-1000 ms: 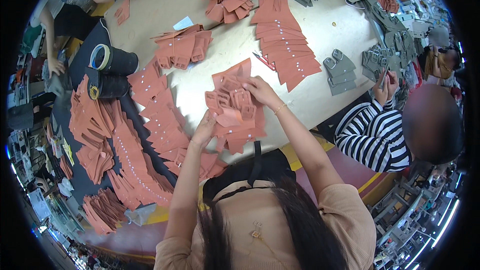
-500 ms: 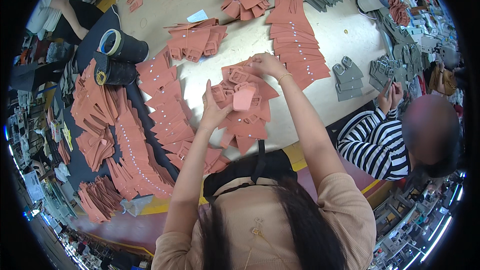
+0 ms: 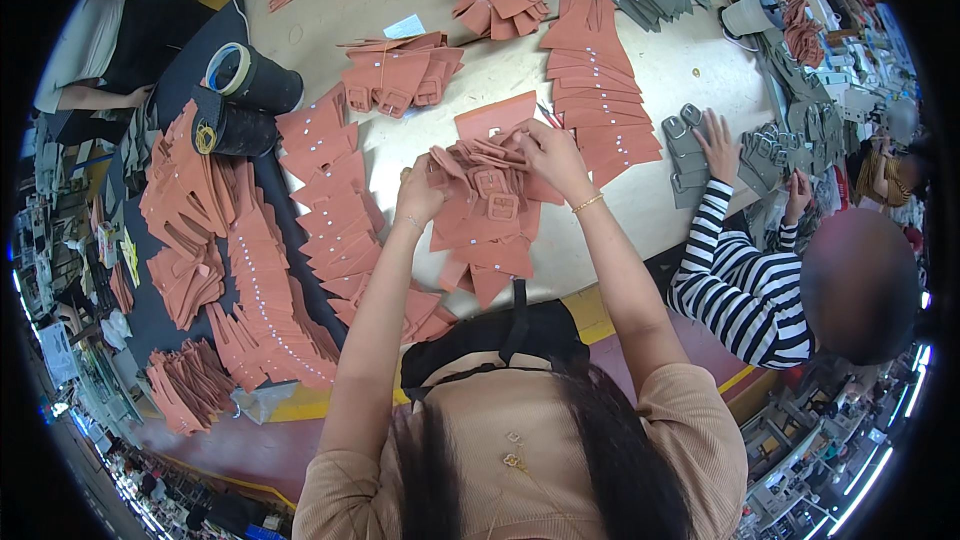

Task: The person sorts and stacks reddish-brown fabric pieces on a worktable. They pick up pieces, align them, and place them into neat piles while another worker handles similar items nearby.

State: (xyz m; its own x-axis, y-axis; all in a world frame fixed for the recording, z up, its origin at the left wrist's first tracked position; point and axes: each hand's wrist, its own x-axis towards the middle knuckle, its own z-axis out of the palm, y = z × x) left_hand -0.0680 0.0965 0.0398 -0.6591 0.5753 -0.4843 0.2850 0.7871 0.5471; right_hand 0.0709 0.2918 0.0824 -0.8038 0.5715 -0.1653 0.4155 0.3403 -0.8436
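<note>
1. My right hand (image 3: 553,155) pinches the far edge of a loose bunch of coral straps (image 3: 490,180), held between my hands; my left hand (image 3: 420,193) is curled at its left edge, but I can't tell how firmly it grips.
2. I'd judge this bunch part-done: its buckle ends jut unevenly.
3. Fanned rows lie left (image 3: 335,195) and right (image 3: 597,90) of my hands, seemingly left to do; a gathered bundle (image 3: 395,75) beyond looks finished.
4. White marks (image 3: 499,267) and a paper slip (image 3: 404,26) are unreadable; I see no brand.
</note>
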